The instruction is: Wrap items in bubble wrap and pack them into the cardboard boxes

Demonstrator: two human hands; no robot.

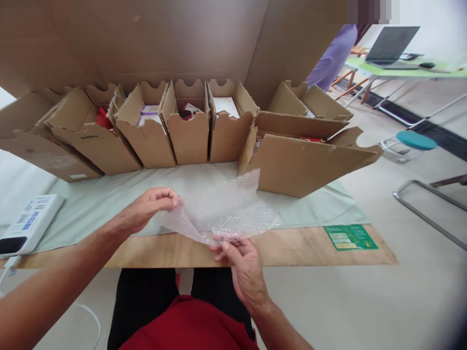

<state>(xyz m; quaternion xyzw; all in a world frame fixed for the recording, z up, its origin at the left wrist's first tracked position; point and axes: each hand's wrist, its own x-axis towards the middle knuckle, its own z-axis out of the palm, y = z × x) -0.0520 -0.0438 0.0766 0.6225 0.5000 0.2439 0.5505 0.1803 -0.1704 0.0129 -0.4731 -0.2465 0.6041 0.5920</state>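
A clear sheet of bubble wrap (pixel 233 211) hangs between my two hands, just above the table's front edge. My left hand (pixel 155 206) pinches its left corner between thumb and fingers. Lower and to the right, my right hand (pixel 242 265) grips the near edge, thumb on top. The sheet is partly creased, and its far edge rises toward the cardboard boxes behind it. I cannot make out anything wrapped inside it.
Several open cardboard bins (pixel 191 138) line the table's back before a tall cardboard panel (pixel 164 43). One bin (pixel 306 165) sits askew at right. A white power bank (pixel 31 221) lies left, a green printed card (pixel 350 237) right. Beyond stand a person in purple (pixel 332 56) and a stool (pixel 416 140).
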